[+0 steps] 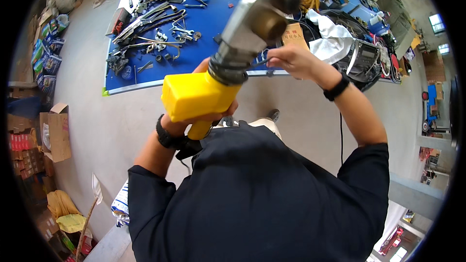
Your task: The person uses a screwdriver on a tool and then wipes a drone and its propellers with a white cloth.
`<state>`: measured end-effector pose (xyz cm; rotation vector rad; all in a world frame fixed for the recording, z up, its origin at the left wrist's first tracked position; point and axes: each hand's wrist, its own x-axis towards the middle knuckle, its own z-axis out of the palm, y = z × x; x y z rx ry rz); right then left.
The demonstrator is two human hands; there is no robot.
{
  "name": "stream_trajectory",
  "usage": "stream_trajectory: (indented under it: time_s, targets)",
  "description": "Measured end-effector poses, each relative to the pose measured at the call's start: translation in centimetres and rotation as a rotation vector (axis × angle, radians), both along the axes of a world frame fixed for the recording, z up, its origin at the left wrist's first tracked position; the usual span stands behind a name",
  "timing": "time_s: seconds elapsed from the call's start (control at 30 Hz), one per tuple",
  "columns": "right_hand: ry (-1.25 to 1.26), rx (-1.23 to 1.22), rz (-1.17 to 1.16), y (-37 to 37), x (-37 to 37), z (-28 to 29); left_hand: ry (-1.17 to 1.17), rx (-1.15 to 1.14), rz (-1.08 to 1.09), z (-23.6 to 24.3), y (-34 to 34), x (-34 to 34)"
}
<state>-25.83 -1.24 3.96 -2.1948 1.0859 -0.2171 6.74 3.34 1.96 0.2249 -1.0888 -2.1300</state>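
A yellow-bodied power tool (194, 98) with a long silver metal head (245, 21) is tilted up in front of my chest. Round brass-coloured cylinders (268, 24) stick out of the head's right side. My left hand (176, 125) is wrapped round the yellow body from below, most of it hidden behind the tool. A dark ring-like collar (227, 71) joins body and head. My right hand (293, 61) pinches a thin dark rod (260, 62), whose other end reaches the collar; its exact kind is unclear.
Beyond the tool stands a blue-topped table (208, 24) with wrenches (180, 31), pliers and metal parts on its left. A white cloth (332, 38), a brown paper packet (294, 36) and black gear lie on its right. An open cardboard box (58, 133) sits on the floor at left.
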Motion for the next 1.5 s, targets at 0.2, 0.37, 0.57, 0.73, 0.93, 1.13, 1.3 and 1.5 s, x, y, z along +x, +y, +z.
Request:
stream_trajectory:
  time_s: [0.2, 0.37, 0.57, 0.73, 0.93, 1.13, 1.3, 1.5]
  targets:
    - [0.232, -0.584, 0.561, -3.9, -0.5, 4.5, -0.199, -0.409, -0.193, 1.8, -0.6, -0.7]
    - [0.492, -0.9, 0.749, -2.9, 0.9, 10.3, -0.243, -0.801, -0.269, 2.1, -1.3, -2.5]
    - [0.888, -1.013, 0.773, 1.4, 5.9, 13.5, -0.555, -0.951, -0.111, 0.8, -0.1, -3.8]
    - [0.749, -0.669, 0.432, 6.2, 6.9, 13.1, -0.584, -0.538, 0.037, -1.5, -0.4, -4.6]
    - [0.736, -0.617, 0.23, 8.3, 5.8, 11.9, -0.582, -0.489, 0.255, -2.5, -2.4, -4.8]
    - [0.825, -0.658, 0.12, 10.1, 6.1, 13.6, -0.607, -0.197, 0.36, -2.9, -3.7, -5.2]
    - [0.77, -0.579, -0.062, 10.1, 2.2, 11.3, -0.497, -0.214, 0.463, -3.6, -5.0, -3.9]
    - [0.505, -0.629, -0.167, 10.2, 1.8, 10.3, -0.331, 0.02, 0.28, -4.2, -4.2, -2.9]
